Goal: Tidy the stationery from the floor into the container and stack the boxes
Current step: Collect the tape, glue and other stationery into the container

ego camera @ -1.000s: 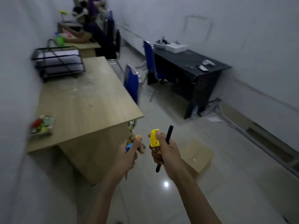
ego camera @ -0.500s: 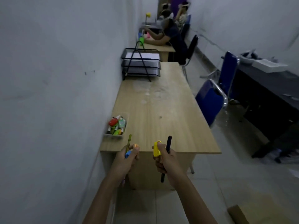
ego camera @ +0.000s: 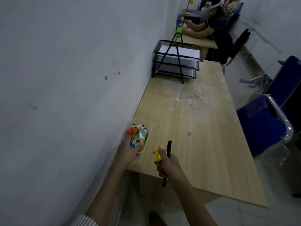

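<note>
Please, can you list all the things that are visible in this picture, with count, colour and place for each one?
Clear plastic container: one, full of mixed coloured stationery, desk's near left corner.
Light wooden desk: one, along the grey wall.
Black mesh paper tray stack: one, three tiers, desk's far end.
Blue padded chairs: two, right of desk.
Another person: one, seated at a farther desk.
Yellow plastic item: one, in right hand.
Black pen: one, in right hand.
Left hand: over the container, holding small items.
Right hand: above desk's near edge.
</note>
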